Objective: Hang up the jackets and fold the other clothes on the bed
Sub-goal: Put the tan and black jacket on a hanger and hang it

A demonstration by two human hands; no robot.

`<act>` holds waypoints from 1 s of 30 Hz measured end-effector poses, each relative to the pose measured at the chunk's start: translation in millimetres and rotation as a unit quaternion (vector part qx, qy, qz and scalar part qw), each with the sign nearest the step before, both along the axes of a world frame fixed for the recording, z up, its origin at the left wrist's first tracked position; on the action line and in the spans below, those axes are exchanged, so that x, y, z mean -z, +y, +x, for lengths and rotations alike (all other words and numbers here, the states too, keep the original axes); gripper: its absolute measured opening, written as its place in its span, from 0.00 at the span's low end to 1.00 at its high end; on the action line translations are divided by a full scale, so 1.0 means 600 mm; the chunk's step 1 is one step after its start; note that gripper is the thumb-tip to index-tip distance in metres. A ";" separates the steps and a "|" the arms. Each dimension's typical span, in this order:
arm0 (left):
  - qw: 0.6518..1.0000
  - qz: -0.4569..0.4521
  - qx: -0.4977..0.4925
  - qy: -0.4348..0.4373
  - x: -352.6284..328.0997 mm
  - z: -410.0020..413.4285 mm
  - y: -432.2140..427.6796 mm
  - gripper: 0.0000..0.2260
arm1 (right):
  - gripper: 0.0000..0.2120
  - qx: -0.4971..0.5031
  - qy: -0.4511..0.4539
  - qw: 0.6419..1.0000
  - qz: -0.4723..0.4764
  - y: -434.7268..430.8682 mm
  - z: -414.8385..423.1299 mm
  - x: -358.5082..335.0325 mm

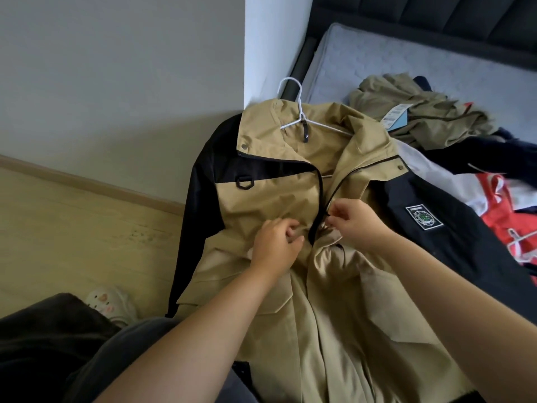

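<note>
1. The tan and black jacket (270, 199) lies front-up across the near edge of the bed, collar away from the person and hem toward them, and its black sleeve on the person's left hangs over the bed's side toward the floor
2. A white wire hanger (300, 101) sits inside the collar, with its hook sticking out past the top of the jacket
3. The front is zipped from the hem to about mid-chest and open above that, where the two collar flaps spread apart
4. The right hand (354, 225) pinches the zipper pull (328, 218) between thumb and fingertips
5. The left hand (276, 245) grips a bunch of the tan front panel just beside the zip, fingers curled into the fabric
6. A square badge (424, 218) shows on the black chest panel to the person's right
7. Beyond the jacket, further onto the bed, an olive garment (421, 112) lies crumpled with a paper tag (395, 114) on it; a dark navy garment (494, 152) and a red and white garment (494, 205) lie beside it, partly under the jacket's edge
8. The grey quilted mattress (377, 53) is bare behind the pile, against a dark padded headboard (436, 18)
9. To the left are a pale wall (116, 68) and a light wooden floor (72, 228), with a white slipper (113, 303) near the person's dark trousers
</note>
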State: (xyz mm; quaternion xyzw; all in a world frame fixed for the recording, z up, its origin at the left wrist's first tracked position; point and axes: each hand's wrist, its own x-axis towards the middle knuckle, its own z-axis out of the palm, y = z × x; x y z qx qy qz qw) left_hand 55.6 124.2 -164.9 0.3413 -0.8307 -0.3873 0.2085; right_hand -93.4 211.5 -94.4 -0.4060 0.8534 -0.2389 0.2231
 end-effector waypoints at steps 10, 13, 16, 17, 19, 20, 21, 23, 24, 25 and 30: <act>0.997 -0.064 -0.033 0.010 -0.085 -0.049 0.008 0.13 | 0.14 -0.143 0.121 0.982 -0.010 -0.004 0.011 -0.130; 0.999 -0.005 -0.047 0.011 -0.092 -0.041 0.005 0.14 | 0.08 -0.159 0.165 0.973 0.005 -0.005 0.017 -0.137; 0.994 0.091 -0.056 0.021 -0.096 -0.032 -0.002 0.15 | 0.03 -0.144 0.197 0.970 0.011 -0.008 0.028 -0.128; 0.991 0.118 -0.056 0.025 -0.098 -0.029 -0.002 0.15 | 0.04 -0.139 0.211 0.967 0.017 -0.009 0.033 -0.123; 0.987 0.150 -0.049 0.024 -0.099 -0.021 -0.002 0.14 | 0.06 -0.137 0.251 0.958 0.037 -0.010 0.036 -0.120; 0.986 0.158 -0.042 0.019 -0.098 -0.016 -0.002 0.14 | 0.06 -0.146 0.280 0.948 0.051 -0.010 0.036 -0.122; 0.986 0.163 -0.032 0.016 -0.099 -0.010 0.000 0.14 | 0.06 -0.160 0.311 0.935 0.066 -0.010 0.037 -0.125; 0.986 0.166 -0.009 0.015 -0.101 0.001 0.001 0.18 | 0.06 -0.192 0.362 0.909 0.078 -0.010 0.042 -0.134; 0.986 0.169 0.000 0.017 -0.103 0.006 0.002 0.20 | 0.06 -0.211 0.389 0.893 0.076 -0.012 0.046 -0.138; 0.985 0.172 0.005 0.017 -0.105 0.010 0.002 0.21 | 0.07 -0.235 0.422 0.873 0.071 -0.017 0.050 -0.141; 0.986 0.162 0.024 -0.008 -0.125 0.021 0.006 0.22 | 0.06 -0.260 0.519 0.810 0.080 -0.039 0.053 -0.154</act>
